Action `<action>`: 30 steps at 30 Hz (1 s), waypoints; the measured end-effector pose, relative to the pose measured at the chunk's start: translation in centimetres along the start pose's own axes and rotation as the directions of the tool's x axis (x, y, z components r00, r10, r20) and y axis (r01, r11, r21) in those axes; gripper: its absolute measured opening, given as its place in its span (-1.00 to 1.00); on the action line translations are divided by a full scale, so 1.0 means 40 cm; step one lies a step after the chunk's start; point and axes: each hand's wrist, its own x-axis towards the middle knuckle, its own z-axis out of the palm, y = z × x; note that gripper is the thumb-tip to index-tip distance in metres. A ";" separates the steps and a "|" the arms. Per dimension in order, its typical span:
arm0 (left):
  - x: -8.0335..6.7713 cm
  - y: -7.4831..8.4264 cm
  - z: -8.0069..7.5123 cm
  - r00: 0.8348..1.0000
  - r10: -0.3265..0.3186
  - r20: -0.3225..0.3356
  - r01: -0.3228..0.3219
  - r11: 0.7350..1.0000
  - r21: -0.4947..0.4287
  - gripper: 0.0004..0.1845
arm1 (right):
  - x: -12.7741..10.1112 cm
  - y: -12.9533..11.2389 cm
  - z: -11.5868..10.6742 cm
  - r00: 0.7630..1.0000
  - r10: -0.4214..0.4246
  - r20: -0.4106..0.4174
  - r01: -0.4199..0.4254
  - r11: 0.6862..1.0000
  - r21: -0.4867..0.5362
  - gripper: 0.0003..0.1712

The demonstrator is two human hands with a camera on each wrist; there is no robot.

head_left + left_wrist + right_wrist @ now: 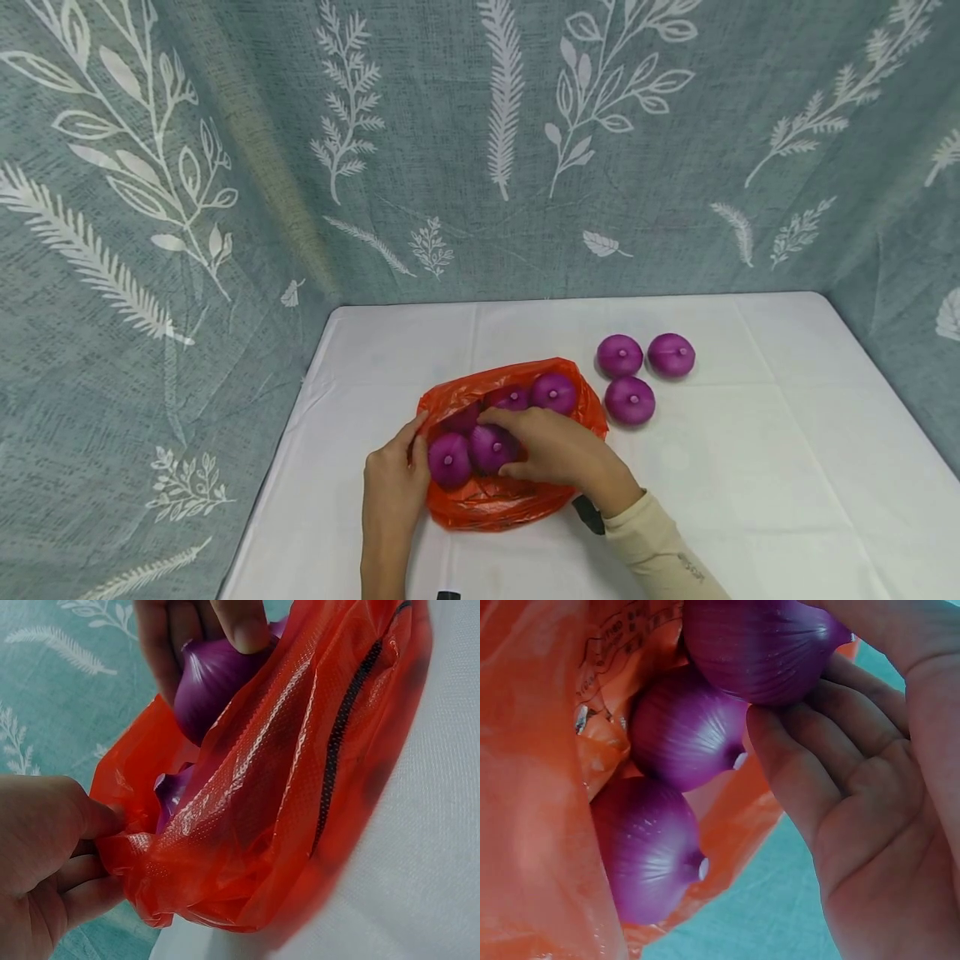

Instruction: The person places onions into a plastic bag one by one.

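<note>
A red plastic bag (498, 510) lies with its mouth spread wide, and several purple onions (553, 393) sit inside it. At the bag's left rim my left hand (392, 483) pinches the plastic between thumb and fingers, which the left wrist view shows closely. My right hand (558, 446) reaches over the bag's right side and grips one onion (491, 450) near the front, thumb on one side and fingers on the other. In the right wrist view, that onion (761, 649) touches the fingertips, and two more onions (686, 731) rest beside it against the plastic.
Three loose onions (630, 401) stand close together on the white tabletop (750, 467), right of the bag. A grey-green leaf-patterned cloth (450, 167) hangs behind and along both sides. A small black object (448, 595) shows at the front edge of the view.
</note>
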 end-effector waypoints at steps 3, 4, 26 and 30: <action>-0.001 0.000 -0.001 1.000 0.000 -0.001 0.000 1.000 0.001 -0.64 | -0.001 0.000 0.005 1.000 0.002 -0.001 -0.002 1.000 -0.021 -0.21; -0.001 0.000 -0.001 1.000 0.000 -0.001 0.000 1.000 0.003 -0.64 | -0.001 -0.001 0.006 1.000 0.002 -0.002 -0.002 1.000 -0.028 -0.20; 0.001 0.003 -0.001 1.000 -0.002 0.010 0.001 1.000 0.009 -0.65 | -0.005 0.015 0.041 1.000 -0.003 0.016 0.005 0.994 -0.106 -0.11; 0.000 0.006 -0.003 1.000 -0.007 0.014 0.007 1.000 0.009 -0.65 | -0.007 0.015 0.042 1.000 0.000 0.023 0.002 0.995 -0.096 -0.11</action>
